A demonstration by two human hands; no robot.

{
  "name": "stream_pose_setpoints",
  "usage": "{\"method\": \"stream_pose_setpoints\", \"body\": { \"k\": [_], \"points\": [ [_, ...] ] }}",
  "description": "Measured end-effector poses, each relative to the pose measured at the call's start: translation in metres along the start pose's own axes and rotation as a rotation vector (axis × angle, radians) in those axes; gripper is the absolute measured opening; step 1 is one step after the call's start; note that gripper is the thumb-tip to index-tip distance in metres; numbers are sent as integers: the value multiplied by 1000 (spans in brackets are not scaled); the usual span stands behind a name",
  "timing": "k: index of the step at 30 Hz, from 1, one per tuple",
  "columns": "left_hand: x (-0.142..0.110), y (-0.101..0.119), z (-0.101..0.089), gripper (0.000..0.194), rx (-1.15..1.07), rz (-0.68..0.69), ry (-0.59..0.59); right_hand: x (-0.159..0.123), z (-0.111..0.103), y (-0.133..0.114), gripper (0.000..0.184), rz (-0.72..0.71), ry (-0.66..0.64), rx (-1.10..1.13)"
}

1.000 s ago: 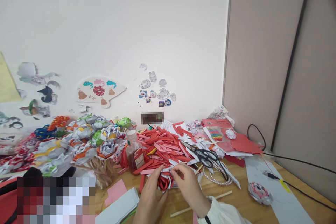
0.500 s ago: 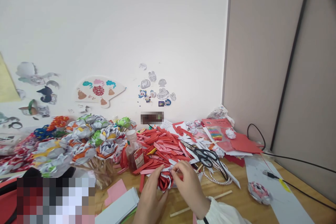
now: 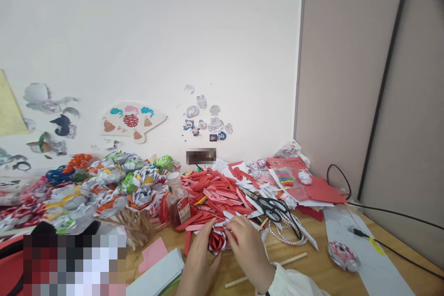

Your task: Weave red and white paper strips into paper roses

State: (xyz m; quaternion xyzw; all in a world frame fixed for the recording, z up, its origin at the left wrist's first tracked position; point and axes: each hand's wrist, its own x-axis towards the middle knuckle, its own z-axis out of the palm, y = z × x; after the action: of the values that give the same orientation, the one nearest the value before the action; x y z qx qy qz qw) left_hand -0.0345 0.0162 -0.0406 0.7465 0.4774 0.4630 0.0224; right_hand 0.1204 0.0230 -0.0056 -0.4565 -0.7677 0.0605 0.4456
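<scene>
A red and white paper flower (image 3: pixel 217 239) is held between my two hands, low in the middle of the view. My left hand (image 3: pixel 200 254) cups it from the left, thumb below and fingers behind. On the other side, my right hand (image 3: pixel 248 247) pinches its right edge between thumb and fingers. Just beyond the flower lies a heap of folded red paper strips (image 3: pixel 215 194). To the left of the heap stands a glue bottle (image 3: pixel 178 203) with a white cap. Black-handled scissors (image 3: pixel 270 206) rest on the paper at the right.
Bunches of paper flowers (image 3: pixel 128 180) on sticks stand at the left. A pearl string (image 3: pixel 291 239), a wooden stick (image 3: pixel 267 269) and another paper flower (image 3: pixel 343 255) lie at the right. White paper strips (image 3: pixel 159 274) sit in front, left. A black cable (image 3: pixel 398 245) crosses the right.
My right hand has shifted slightly down at the flower's right edge, and its fingers are closer to the petals. The left hand keeps its hold.
</scene>
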Motion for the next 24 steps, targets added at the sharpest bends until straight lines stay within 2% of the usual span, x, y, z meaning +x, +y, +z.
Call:
{"method": "stream_pose_setpoints", "body": {
  "k": [5,8,11,16,24],
  "points": [
    [5,7,1,51,-191,-86,74,2,-5,0,14,41,33,87],
    [8,12,1,46,-372,-157,46,4,-5,1,13,86,19,189],
    [9,12,1,48,-447,-198,7,3,-6,0,13,37,19,170],
    [8,10,-1,52,-371,-165,-21,2,-8,0,12,-86,40,42],
    [9,12,-4,50,-220,-74,-2,4,-8,3,17,-82,69,26]
  ]
}}
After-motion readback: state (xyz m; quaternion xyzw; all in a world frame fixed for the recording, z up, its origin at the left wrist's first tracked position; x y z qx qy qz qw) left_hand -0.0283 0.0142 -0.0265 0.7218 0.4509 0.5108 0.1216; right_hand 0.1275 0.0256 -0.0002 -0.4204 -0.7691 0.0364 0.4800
